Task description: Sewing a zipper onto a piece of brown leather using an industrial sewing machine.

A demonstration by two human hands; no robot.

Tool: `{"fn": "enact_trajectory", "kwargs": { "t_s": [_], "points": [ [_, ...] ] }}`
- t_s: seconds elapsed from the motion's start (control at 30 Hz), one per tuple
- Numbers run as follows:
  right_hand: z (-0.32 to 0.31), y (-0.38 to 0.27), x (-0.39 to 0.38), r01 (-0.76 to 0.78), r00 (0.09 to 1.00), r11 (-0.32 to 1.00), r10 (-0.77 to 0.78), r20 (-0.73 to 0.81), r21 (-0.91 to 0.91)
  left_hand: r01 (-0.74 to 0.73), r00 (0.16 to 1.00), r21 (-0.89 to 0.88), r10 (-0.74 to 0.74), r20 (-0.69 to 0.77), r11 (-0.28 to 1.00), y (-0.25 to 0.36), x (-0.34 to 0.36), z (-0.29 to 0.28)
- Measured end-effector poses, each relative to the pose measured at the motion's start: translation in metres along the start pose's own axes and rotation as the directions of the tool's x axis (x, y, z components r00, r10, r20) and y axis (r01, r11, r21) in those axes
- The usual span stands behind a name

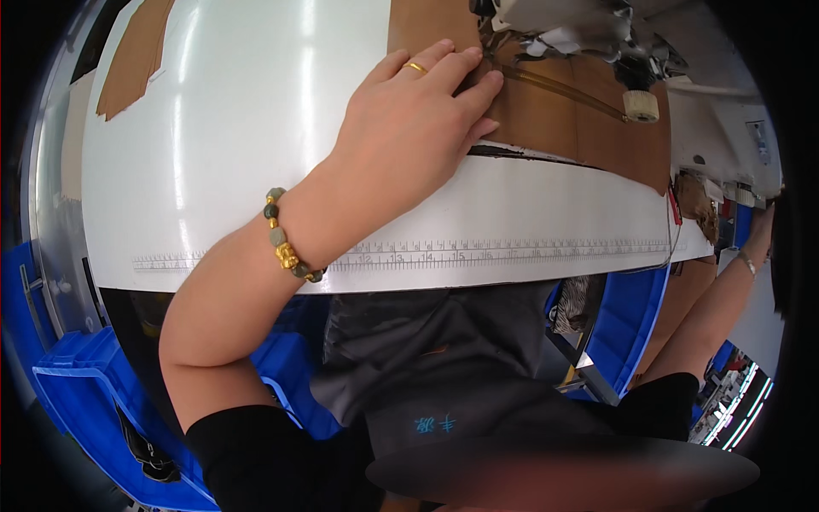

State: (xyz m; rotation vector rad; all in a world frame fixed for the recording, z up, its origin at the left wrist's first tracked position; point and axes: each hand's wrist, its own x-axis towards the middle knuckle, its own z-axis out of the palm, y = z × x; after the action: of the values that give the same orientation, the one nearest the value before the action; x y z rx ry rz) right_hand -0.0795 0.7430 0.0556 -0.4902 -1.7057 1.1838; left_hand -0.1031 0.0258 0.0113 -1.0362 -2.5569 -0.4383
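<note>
My left hand [418, 115] lies palm down on a brown sheet of material [546, 119], fingers stretched out and slightly spread. Its fingertips reach close to the needle area of a sewing machine [580, 34], whose head covers part of the brown sheet. I cannot tell whether the sheet is leather or cloth. At the far right edge, my right hand [762, 224] is up beside the machine's right end. It is dim and cut off there, so its fingers and anything they touch are hidden.
The white work table [230, 154] has a printed ruler scale [426, 256] along its front edge. More brown pieces [136, 60] lie at the far left. Blue crates [111, 401] stand below on the left, and another blue bin [627, 316] at the right.
</note>
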Motion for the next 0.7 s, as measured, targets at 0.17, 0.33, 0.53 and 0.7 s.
{"fn": "enact_trajectory", "kwargs": {
  "t_s": [0.17, 0.33, 0.53, 0.7],
  "points": [
    [-0.047, -0.026, 0.039, 0.034, 0.999, 0.999, -0.035, 0.009, 0.035, -0.016, 0.995, -0.055, 0.010, -0.103, 0.998, -0.014, -0.019, 0.011],
    [-0.025, -0.041, 0.036, -0.018, 1.000, 0.999, 0.018, 0.006, 0.050, 0.007, 0.995, -0.060, -0.013, -0.097, 0.998, -0.013, -0.023, 0.013],
    [-0.010, -0.063, 0.033, -0.106, 0.994, 0.992, 0.108, -0.018, 0.069, 0.010, 0.996, -0.045, -0.014, -0.091, 0.999, -0.012, -0.021, 0.016],
    [-0.010, -0.071, 0.031, -0.183, 0.980, 0.978, 0.189, -0.056, 0.098, -0.003, 0.996, -0.038, 0.000, -0.090, 0.999, -0.013, -0.022, 0.016]
  ]
}}
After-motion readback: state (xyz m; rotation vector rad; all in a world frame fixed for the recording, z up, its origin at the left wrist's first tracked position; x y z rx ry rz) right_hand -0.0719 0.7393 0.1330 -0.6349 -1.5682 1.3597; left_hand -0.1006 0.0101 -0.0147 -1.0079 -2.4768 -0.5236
